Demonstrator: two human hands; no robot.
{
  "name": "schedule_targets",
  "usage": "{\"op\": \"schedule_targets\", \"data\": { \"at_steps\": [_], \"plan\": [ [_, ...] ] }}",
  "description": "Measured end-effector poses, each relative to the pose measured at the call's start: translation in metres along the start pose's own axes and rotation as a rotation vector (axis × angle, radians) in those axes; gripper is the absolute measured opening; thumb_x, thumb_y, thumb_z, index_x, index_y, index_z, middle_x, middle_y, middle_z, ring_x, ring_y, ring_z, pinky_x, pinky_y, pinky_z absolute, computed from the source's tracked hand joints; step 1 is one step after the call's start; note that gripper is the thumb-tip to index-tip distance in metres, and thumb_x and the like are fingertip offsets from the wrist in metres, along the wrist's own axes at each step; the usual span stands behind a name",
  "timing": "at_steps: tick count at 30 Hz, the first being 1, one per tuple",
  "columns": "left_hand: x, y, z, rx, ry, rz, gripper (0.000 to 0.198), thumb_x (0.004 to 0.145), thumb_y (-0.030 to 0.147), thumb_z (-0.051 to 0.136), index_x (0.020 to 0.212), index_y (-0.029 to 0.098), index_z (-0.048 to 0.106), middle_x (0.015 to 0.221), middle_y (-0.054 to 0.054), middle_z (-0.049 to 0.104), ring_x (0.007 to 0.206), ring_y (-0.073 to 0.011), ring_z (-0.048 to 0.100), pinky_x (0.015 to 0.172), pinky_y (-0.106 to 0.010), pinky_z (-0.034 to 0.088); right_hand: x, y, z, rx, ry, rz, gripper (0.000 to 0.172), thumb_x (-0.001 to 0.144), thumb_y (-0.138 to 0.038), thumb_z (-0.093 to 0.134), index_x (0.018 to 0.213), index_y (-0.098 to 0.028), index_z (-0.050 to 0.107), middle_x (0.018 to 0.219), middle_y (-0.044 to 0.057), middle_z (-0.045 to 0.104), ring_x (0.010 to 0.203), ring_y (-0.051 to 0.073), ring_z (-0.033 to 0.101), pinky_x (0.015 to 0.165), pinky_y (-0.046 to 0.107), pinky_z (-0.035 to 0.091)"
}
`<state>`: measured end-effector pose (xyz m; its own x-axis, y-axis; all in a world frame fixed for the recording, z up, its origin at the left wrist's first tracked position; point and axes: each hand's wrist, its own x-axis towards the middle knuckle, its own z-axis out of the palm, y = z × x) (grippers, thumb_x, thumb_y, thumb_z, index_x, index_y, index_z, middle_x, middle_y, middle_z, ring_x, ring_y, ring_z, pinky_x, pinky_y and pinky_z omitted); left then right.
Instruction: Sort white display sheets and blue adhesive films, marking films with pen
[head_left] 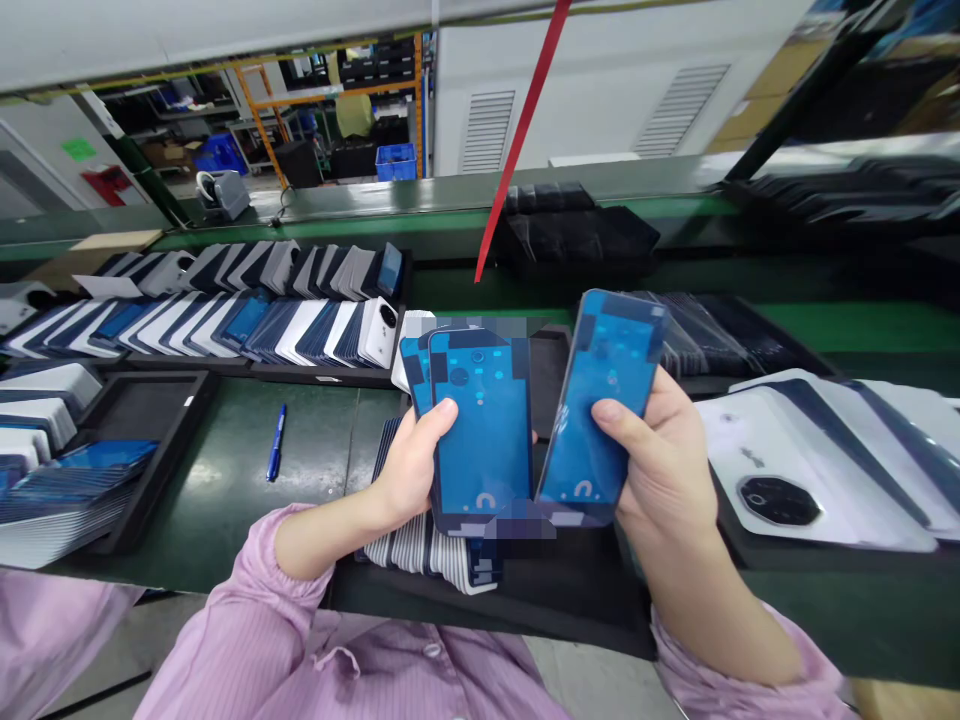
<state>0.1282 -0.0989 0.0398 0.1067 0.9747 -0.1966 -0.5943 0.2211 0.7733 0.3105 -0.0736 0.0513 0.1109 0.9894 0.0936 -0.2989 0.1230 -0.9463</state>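
My left hand (411, 460) grips at least two phone back covers (484, 440) by their left edge, thumb on the face turned to me. That face is covered in blue film with dark patches at the corners. In my right hand (671, 465) is another blue-filmed phone panel (592, 400), tilted and held by its right edge with the thumb on its face. The two sets nearly meet at their lower corners; I cannot tell whether they touch. Below them, a row of white and dark covers (424, 555) stands in a black tray (592, 595), partly hidden.
Trays of white and dark phone covers (300, 335) line the left and back. A blue pen (277, 443) lies on the dark green bench. White covers with a camera opening (817, 470) lie at right. A red strip (517, 150) hangs ahead; a sleeve (52, 640) shows lower left.
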Motion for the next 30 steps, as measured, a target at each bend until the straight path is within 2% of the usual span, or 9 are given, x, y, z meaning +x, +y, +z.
{"op": "schedule_targets", "data": {
  "at_steps": [3,6,10,14,18,21,24,27,30],
  "plan": [
    [-0.001,0.0,0.0,0.013,0.057,0.013,0.068,0.066,0.055,0.085,0.118,0.013,0.069,0.107,-0.013,0.078,0.114,-0.0388,0.069,0.1,-0.053,0.056,0.001,0.003,-0.002,-0.028,0.053,-0.023,0.044,0.056,-0.051,0.094,0.082,-0.029,0.065,0.073,-0.003,0.073,0.063,0.023,0.072,0.061,0.039,0.065],
    [0.0,-0.001,0.0,0.035,0.085,0.051,0.068,0.065,0.054,0.088,0.117,0.016,0.07,0.11,-0.011,0.078,0.111,-0.0364,0.071,0.099,-0.051,0.057,0.0,0.005,-0.003,-0.071,0.014,-0.021,0.05,0.049,-0.056,0.095,0.075,-0.027,0.065,0.071,-0.001,0.073,0.06,0.023,0.071,0.057,0.038,0.064],
    [0.003,-0.004,0.0,0.074,0.051,0.133,0.061,0.069,0.055,0.086,0.114,0.018,0.071,0.112,-0.01,0.077,0.107,-0.0323,0.072,0.097,-0.046,0.059,0.001,0.006,-0.004,-0.151,-0.074,0.015,0.048,0.05,-0.047,0.098,0.083,-0.025,0.07,0.082,0.001,0.078,0.072,0.027,0.075,0.068,0.042,0.066],
    [0.005,-0.008,-0.002,0.154,0.001,0.157,0.054,0.071,0.054,0.085,0.109,0.017,0.073,0.11,-0.01,0.078,0.103,-0.0313,0.074,0.094,-0.046,0.06,0.003,0.008,-0.006,-0.25,-0.23,0.115,0.054,0.047,-0.039,0.1,0.091,-0.022,0.074,0.09,0.004,0.08,0.086,0.032,0.077,0.075,0.045,0.066],
    [0.004,-0.006,-0.004,0.182,0.064,0.222,0.051,0.071,0.051,0.086,0.107,0.018,0.073,0.111,-0.009,0.077,0.107,-0.0304,0.072,0.096,-0.043,0.058,0.006,0.004,-0.01,-0.17,-0.151,0.111,0.042,0.057,-0.044,0.096,0.087,-0.024,0.076,0.091,0.004,0.081,0.088,0.033,0.077,0.081,0.05,0.066],
    [0.002,0.0,-0.004,0.159,-0.039,0.199,0.045,0.078,0.05,0.081,0.107,0.016,0.072,0.113,-0.012,0.076,0.107,-0.0322,0.073,0.094,-0.044,0.059,0.012,-0.003,-0.012,-0.017,-0.139,0.146,0.037,0.061,-0.047,0.093,0.086,-0.027,0.077,0.094,0.003,0.081,0.09,0.033,0.077,0.081,0.054,0.066],
    [-0.001,0.006,-0.002,0.096,-0.209,0.138,0.044,0.085,0.048,0.075,0.113,0.014,0.069,0.116,-0.017,0.075,0.103,-0.0338,0.074,0.085,-0.044,0.062,0.018,-0.008,-0.016,0.061,-0.113,0.185,0.035,0.058,-0.044,0.095,0.083,-0.028,0.076,0.089,0.001,0.08,0.082,0.027,0.077,0.075,0.045,0.068],
    [-0.003,0.008,0.0,0.061,-0.26,0.117,0.047,0.084,0.05,0.075,0.114,0.014,0.067,0.115,-0.017,0.075,0.1,-0.0329,0.075,0.08,-0.04,0.063,0.02,-0.006,-0.02,0.059,-0.097,0.214,0.036,0.057,-0.044,0.095,0.081,-0.026,0.075,0.079,0.0,0.075,0.068,0.019,0.072,0.064,0.033,0.066],
    [-0.003,0.007,0.0,0.056,-0.26,0.091,0.056,0.082,0.058,0.074,0.113,0.013,0.066,0.113,-0.018,0.075,0.098,-0.0331,0.075,0.076,-0.038,0.062,0.018,-0.005,-0.02,0.022,-0.156,0.212,0.036,0.06,-0.046,0.093,0.08,-0.026,0.071,0.075,-0.001,0.071,0.065,0.018,0.069,0.061,0.032,0.065]
  ]
}}
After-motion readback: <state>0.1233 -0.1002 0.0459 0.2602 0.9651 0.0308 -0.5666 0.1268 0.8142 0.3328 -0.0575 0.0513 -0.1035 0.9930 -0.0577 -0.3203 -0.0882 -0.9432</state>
